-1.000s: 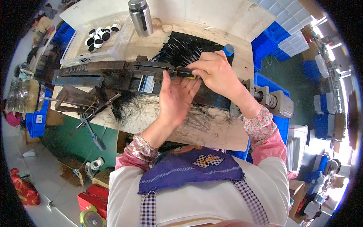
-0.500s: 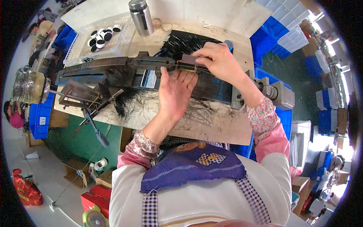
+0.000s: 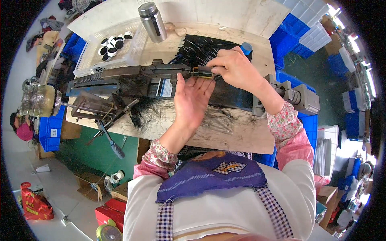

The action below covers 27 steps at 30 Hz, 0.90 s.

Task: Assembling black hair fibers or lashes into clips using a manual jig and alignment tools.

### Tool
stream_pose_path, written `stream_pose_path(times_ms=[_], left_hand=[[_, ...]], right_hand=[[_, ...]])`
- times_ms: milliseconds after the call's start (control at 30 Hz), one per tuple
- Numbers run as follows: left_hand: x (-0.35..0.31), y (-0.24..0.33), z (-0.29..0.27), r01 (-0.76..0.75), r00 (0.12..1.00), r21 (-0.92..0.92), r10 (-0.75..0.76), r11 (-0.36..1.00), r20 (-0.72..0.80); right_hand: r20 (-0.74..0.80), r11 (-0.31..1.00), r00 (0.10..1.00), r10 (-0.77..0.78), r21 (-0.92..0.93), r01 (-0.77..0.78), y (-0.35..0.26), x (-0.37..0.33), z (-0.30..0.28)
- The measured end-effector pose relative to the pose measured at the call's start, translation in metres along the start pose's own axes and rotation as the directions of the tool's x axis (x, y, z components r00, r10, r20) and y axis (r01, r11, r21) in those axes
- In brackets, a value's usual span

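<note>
Machine (image 3: 161, 70) stands near basket (image 3: 89, 57) (white cylinders (image 3: 111, 52) inside).

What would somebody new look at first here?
They'd probably spot the long dark metal machine across the wooden table, with the left grip, palm up, and right grip at its middle. Next, the silver flask at the back and the white basket of black and white rounds left of it.

A steel flask (image 3: 153, 26) is standing upright beside a white plastic basket (image 3: 90, 60); the basket is holding black-and-white cylinders (image 3: 111, 52); blue crates (image 3: 283, 37) and white crates (image 3: 315, 36) are sitting together at upper right; a red bag (image 3: 35, 205) is resting on the grey floor (image 3: 56, 182); at lower left, white shoes (image 3: 117, 176) are lying near a red box (image 3: 111, 214).
</note>
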<state>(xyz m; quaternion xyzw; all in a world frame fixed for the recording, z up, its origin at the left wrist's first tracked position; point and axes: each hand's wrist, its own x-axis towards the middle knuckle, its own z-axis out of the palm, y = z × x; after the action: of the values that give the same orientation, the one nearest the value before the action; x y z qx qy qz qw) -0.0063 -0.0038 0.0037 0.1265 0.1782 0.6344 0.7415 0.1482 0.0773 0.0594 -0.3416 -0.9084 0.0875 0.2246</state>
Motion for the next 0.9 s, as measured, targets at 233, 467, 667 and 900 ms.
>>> stream_pose_path(times_ms=[233,467,667,900], left_hand=[[0.000,0.003,0.009,-0.009,0.996,-0.056,0.004,0.998,-0.088],[0.002,0.005,0.007,0.007,0.994,-0.077,-0.016,0.997,-0.104],[-0.001,0.002,-0.002,-0.004,1.000,-0.020,0.004,1.000,0.012],[0.001,0.008,0.005,0.004,0.987,-0.064,-0.015,0.998,-0.161]], right_hand=[[0.049,0.998,0.998,0.038,-0.043,-0.036,0.001,0.003,-0.002],[-0.112,0.999,0.993,-0.026,-0.039,0.022,-0.010,0.003,-0.009],[-0.024,0.963,0.963,0.270,-0.006,-0.270,-0.036,-0.005,-0.012],[0.104,0.955,0.988,0.117,-0.285,-0.083,-0.045,-0.002,0.008]])
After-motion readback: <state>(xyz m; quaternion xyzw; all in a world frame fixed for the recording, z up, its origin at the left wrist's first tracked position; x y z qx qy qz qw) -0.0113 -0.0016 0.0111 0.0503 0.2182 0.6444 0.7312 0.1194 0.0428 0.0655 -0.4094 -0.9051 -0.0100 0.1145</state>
